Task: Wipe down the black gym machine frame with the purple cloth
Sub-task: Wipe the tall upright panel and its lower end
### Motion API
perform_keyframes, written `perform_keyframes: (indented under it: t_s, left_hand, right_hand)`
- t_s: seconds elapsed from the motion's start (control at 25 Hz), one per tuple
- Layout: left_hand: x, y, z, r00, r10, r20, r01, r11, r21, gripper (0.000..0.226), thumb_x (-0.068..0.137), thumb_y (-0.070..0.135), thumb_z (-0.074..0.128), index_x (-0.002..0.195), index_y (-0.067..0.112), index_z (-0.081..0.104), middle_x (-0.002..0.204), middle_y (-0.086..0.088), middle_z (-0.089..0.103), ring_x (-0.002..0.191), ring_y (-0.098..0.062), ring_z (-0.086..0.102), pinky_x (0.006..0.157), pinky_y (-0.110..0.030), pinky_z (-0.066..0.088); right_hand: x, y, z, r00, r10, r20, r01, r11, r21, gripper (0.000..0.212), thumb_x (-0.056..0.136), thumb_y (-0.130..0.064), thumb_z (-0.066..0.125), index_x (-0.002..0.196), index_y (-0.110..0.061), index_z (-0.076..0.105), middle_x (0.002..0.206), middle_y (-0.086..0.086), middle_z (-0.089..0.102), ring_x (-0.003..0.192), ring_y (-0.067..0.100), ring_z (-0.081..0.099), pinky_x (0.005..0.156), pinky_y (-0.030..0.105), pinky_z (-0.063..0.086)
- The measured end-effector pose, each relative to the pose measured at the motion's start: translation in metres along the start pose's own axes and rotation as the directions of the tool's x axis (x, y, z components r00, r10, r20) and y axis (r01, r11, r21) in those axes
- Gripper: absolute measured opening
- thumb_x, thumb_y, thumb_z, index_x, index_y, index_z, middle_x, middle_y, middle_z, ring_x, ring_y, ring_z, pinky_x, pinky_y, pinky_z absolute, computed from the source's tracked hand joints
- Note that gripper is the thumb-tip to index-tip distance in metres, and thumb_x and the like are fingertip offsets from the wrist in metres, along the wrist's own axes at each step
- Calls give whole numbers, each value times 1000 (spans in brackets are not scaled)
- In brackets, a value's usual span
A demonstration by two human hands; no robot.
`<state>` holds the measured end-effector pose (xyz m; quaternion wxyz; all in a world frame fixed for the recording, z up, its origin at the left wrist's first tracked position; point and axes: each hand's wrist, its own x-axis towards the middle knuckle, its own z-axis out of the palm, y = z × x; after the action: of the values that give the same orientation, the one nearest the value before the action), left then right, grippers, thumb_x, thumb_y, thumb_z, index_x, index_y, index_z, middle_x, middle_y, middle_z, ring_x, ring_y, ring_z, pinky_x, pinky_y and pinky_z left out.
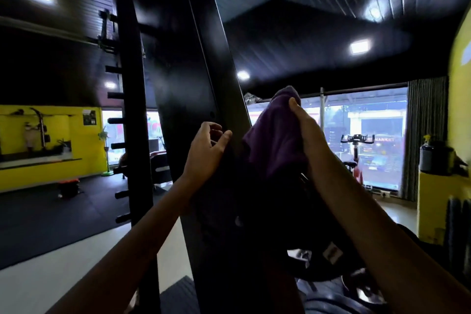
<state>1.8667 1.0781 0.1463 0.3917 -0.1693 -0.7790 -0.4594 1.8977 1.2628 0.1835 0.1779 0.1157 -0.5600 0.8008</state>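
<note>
A right hand (304,130) grips a bunched purple cloth (274,140) beside a tall black metal machine frame (188,71). The left hand (206,150) curls at the cloth's shadowed lower edge; its hold is unclear.

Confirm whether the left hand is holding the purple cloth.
No, the left hand holds nothing beside the black frame; the right hand grips the purple cloth.

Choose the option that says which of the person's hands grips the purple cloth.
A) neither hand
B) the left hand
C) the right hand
C: the right hand pinches the purple cloth beside the black gym machine frame; the left hand has curled fingers away from it.
</note>
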Motion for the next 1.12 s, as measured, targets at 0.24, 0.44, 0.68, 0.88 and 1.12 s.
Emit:
perform_keyframes:
  t_s: [0.24,0.44,0.68,0.88,1.12]
  left_hand:
    - [98,2,1,965,65,-253,-99,987,-124,20,98,13,48,117,11,48,119,-3,46,98,-13,52,76,-18,43]
    - [137,-14,3,930,76,-359,-157,966,-204,19,101,12,37,113,15,52,119,0,47,96,-2,48,94,-29,45]
    - [183,-13,10,835,212,-507,-332,930,-159,37,96,24,35,121,4,54,118,-1,52,99,-3,49,82,-14,38]
    - [203,-12,10,731,244,-637,-345,938,-36,22,87,24,39,92,12,56,91,1,54,86,-15,51,76,-23,41]
    - [240,2,-2,797,170,-580,-301,944,-137,36,92,30,41,122,15,53,118,0,51,113,-19,50,102,-46,38]
  right_hand:
    - [84,-30,73,731,-678,-83,585,684,-435,23,92,-38,57,99,-18,65,107,3,63,105,21,55,96,36,42]
    - [136,38,102,752,-420,509,650,342,-679,55,95,-54,37,141,-52,6,157,-19,10,147,16,2,115,56,8]
    - [157,40,104,702,-476,530,692,278,-667,56,96,-53,34,128,-59,-12,157,-20,0,146,18,-7,113,59,12]
    - [191,11,122,683,-507,527,703,258,-663,55,96,-53,35,145,-52,9,157,-19,8,145,22,3,108,57,26]
    - [218,-14,142,629,-586,511,732,228,-642,49,99,-44,34,147,-44,20,156,-18,15,140,20,12,103,41,29]
